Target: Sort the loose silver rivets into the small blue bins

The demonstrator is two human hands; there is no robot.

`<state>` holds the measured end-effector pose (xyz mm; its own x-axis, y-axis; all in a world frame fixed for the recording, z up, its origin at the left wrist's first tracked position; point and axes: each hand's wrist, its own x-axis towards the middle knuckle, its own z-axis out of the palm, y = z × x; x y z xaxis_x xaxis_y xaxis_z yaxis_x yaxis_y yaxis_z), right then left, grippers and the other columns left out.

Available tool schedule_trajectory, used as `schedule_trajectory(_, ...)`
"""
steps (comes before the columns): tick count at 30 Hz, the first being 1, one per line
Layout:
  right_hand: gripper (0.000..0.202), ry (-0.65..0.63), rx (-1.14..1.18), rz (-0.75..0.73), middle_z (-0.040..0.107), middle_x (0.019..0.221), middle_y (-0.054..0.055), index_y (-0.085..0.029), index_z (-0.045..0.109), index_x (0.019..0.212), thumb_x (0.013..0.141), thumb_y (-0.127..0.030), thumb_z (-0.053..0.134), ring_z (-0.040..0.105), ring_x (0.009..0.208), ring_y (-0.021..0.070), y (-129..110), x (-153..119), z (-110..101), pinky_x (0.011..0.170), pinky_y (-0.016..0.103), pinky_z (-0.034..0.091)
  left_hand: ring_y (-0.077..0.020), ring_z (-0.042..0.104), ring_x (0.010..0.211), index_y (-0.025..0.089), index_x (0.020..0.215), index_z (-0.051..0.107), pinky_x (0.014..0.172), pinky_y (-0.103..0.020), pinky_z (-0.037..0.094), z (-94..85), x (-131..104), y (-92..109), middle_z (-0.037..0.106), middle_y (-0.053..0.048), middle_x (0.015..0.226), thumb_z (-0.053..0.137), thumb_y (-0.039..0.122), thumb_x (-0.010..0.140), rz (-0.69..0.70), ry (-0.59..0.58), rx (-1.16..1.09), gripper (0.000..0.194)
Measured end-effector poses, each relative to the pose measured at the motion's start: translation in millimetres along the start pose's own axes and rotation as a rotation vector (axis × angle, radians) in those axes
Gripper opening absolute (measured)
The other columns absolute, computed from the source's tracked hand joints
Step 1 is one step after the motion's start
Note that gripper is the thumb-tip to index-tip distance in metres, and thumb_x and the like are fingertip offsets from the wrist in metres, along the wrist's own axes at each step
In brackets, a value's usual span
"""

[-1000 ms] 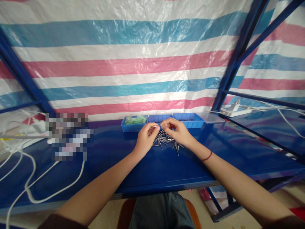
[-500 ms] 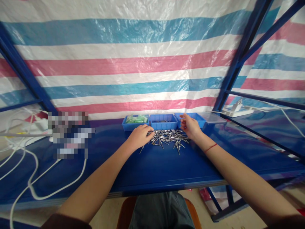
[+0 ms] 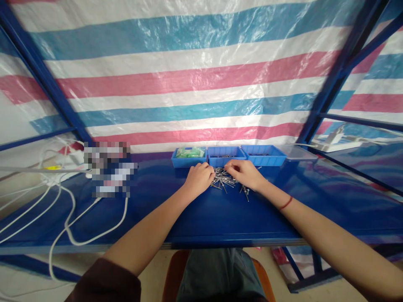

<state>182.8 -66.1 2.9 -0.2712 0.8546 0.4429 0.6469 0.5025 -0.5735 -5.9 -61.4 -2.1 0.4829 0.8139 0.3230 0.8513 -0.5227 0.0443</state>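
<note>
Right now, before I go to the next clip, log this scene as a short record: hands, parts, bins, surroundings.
left hand: curled at the left edge of the metal pieces; grip hidden
right hand: fingers bent over the pile; cannot tell if it holds a piece
parts: thin metal pieces, loosely heaped on the blue table
bins: three blue bins in a row behind the pile; left bin holds a green packet, middle bin some pieces
wrist: red band on the right arm
backdrop: striped sheet

From my head, above my lap [image 3: 220, 277], one camera is facing forward and down, taking in my fingers [image 3: 204, 167], the surface [image 3: 226, 218] and the sheet [image 3: 189, 84] beyond.
</note>
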Motion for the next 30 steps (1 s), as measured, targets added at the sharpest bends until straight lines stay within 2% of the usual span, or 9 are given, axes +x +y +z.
schedule_trajectory(3, 0.021, -0.091, -0.08, -0.049, 0.056, 0.06, -0.001, -0.016, 0.062, 0.073, 0.081, -0.027, 0.046, 0.046, 0.053, 0.0107, 2, -1, 2, 0.055, 0.025, 0.034, -0.0222, 0.055, 0.092, 0.02, 0.092, 0.064, 0.076, -0.034, 0.042, 1.4, 0, -1, 0.061, -0.007, 0.099, 0.037, 0.032, 0.092, 0.0, 0.005, 0.027, 0.03)
schedule_trajectory(6, 0.017, -0.115, -0.137, -0.089, 0.059, 0.065, 0.001, -0.016, 0.064, 0.077, 0.08, -0.024, 0.049, 0.05, 0.058, 0.0117, 6, 0, 4, 0.058, 0.024, 0.036, -0.022, 0.056, 0.093, 0.021, 0.094, 0.065, 0.076, -0.033, 0.042, 1.0, 0, -2, 0.061, -0.006, 0.1, 0.04, 0.038, 0.09, 0.01, -0.01, -0.005, 0.03)
schedule_trajectory(9, 0.016, -0.128, -0.192, -0.146, 0.06, 0.072, 0.003, -0.016, 0.065, 0.083, 0.079, -0.023, 0.051, 0.053, 0.065, 0.0135, 10, 1, 5, 0.063, 0.025, 0.039, -0.0199, 0.058, 0.091, 0.021, 0.095, 0.066, 0.074, -0.029, 0.042, 1.6, 1, -3, 0.061, -0.006, 0.099, 0.041, 0.036, 0.09, 0.034, -0.033, -0.039, 0.029)
schedule_trajectory(14, 0.019, -0.112, -0.352, -0.265, 0.063, 0.084, 0.009, -0.014, 0.066, 0.089, 0.082, -0.024, 0.052, 0.056, 0.078, 0.0187, 12, -4, 11, 0.078, 0.032, 0.041, -0.02, 0.057, 0.09, 0.018, 0.095, 0.063, 0.075, -0.03, 0.042, 9.1, 2, -5, 0.06, -0.007, 0.097, 0.034, 0.032, 0.093, 0.056, 0.006, -0.01, 0.032)
schedule_trajectory(19, 0.02, -0.067, -0.404, -0.334, 0.065, 0.085, 0.01, -0.015, 0.066, 0.085, 0.085, -0.021, 0.047, 0.056, 0.08, 0.0194, 12, -6, 14, 0.08, 0.034, 0.04, -0.0223, 0.055, 0.092, 0.018, 0.095, 0.061, 0.077, -0.033, 0.041, 12.3, 0, -4, 0.06, -0.008, 0.096, 0.032, 0.033, 0.094, 0.02, 0.064, -0.021, 0.032)
schedule_trajectory(22, 0.016, 0.005, -0.286, -0.34, 0.066, 0.087, 0.008, -0.015, 0.066, 0.087, 0.082, -0.025, 0.054, 0.057, 0.08, 0.019, 8, -2, 15, 0.08, 0.033, 0.041, -0.021, 0.055, 0.092, 0.02, 0.094, 0.06, 0.079, -0.033, 0.04, 13.5, 3, -4, 0.062, -0.005, 0.096, 0.036, 0.033, 0.092, 0.0, 0.172, -0.192, 0.027)
schedule_trajectory(26, 0.02, 0.08, 0.008, -0.197, 0.068, 0.078, 0.005, -0.015, 0.065, 0.082, 0.08, -0.033, 0.057, 0.058, 0.069, 0.0156, -1, 8, 18, 0.068, 0.029, 0.044, -0.0154, 0.058, 0.079, 0.018, 0.085, 0.06, 0.075, -0.027, 0.043, 17.6, 13, -7, 0.064, -0.003, 0.083, 0.041, 0.03, 0.089, -0.025, 0.257, -0.587, 0.022)
schedule_trajectory(30, 0.026, 0.074, 0.352, -0.107, 0.069, 0.08, 0.006, -0.014, 0.066, 0.085, 0.075, -0.038, 0.062, 0.06, 0.07, 0.0152, -9, 17, 20, 0.068, 0.029, 0.045, -0.0142, 0.058, 0.073, 0.015, 0.08, 0.058, 0.07, -0.025, 0.045, 17.5, 20, -8, 0.064, -0.003, 0.075, 0.046, 0.033, 0.085, -0.075, 0.288, -0.935, 0.022)
